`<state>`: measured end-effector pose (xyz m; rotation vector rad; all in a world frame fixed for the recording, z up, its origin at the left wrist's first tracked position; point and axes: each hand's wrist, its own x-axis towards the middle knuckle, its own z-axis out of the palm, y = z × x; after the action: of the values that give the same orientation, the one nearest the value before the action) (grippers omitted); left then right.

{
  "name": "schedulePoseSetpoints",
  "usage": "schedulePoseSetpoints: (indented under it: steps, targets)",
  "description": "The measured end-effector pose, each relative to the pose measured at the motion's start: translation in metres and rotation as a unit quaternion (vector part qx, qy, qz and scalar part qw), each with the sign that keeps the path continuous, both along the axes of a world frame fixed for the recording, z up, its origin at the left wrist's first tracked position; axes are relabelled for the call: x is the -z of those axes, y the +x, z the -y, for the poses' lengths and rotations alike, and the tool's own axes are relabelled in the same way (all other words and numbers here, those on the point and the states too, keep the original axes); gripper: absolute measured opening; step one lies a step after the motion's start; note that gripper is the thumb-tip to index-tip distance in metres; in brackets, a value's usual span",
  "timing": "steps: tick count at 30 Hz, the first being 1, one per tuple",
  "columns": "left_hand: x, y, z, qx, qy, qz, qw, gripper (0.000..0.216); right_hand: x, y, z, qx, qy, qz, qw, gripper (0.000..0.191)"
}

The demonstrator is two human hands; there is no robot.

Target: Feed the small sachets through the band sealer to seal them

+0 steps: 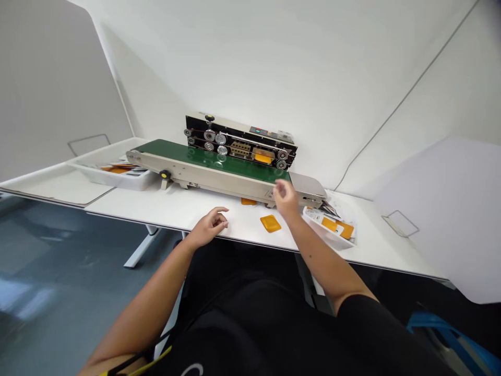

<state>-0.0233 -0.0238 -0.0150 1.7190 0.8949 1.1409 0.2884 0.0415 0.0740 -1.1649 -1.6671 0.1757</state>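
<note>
Lying on the white desk (378,237), an orange packet (270,223) sits between our left hand (208,228) and our right hand (286,198), nearer the right. We see the left partly spread near the desk's front edge, fingers loosely curved; the right is raised before the green belt (176,152), fingers bent, and we cannot tell whether it pinches or touches anything.

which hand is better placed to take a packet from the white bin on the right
Right, most likely: the right hand is nearer the white bin, while the left hand is farther off, beyond an orange packet.
</note>
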Motion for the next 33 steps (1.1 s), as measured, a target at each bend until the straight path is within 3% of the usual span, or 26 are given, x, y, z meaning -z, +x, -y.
schedulePoseSetpoints:
  steps: [2,4,7,9,12,15,17,21,26,33]
  targets:
    - [0.000,0.000,0.000,-0.003,0.002,-0.005,1.000,0.044,0.033,0.001,0.032,-0.024,-0.062,0.133,0.989,0.042]
    - [-0.001,0.001,0.000,-0.012,0.004,-0.014,1.000,0.041,0.060,0.002,0.055,-0.009,-0.152,0.248,0.957,0.060]
    - [-0.003,0.002,0.000,-0.026,0.004,-0.030,0.999,0.039,0.082,0.001,0.073,0.008,-0.272,0.333,0.903,0.079]
    - [-0.004,0.003,0.000,-0.034,0.003,-0.041,0.999,0.038,0.086,-0.002,0.078,-0.011,-0.282,0.349,0.894,0.080]
    - [-0.005,0.004,0.002,-0.042,0.011,-0.055,0.998,0.037,0.087,-0.013,0.085,-0.105,-0.220,0.351,0.904,0.084]
    - [-0.007,0.003,0.003,-0.024,0.029,-0.076,0.996,0.037,0.089,-0.029,0.092,-0.258,-0.163,0.303,0.903,0.059]
    - [-0.009,0.002,0.003,0.005,0.047,-0.096,0.994,0.038,0.090,-0.040,0.094,-0.320,-0.154,0.220,0.908,0.038]
    - [-0.013,0.000,0.003,0.044,0.066,-0.129,0.988,0.043,0.089,-0.063,0.084,-0.297,-0.242,0.022,0.923,0.024]
    - [-0.010,0.003,0.003,0.024,0.001,-0.105,0.994,0.039,0.086,-0.079,0.064,-0.315,-0.373,-0.107,0.866,0.032]
    - [0.001,0.003,-0.004,0.014,-0.062,-0.054,0.996,0.040,0.088,-0.071,0.066,-0.332,-0.393,-0.183,0.838,0.032]
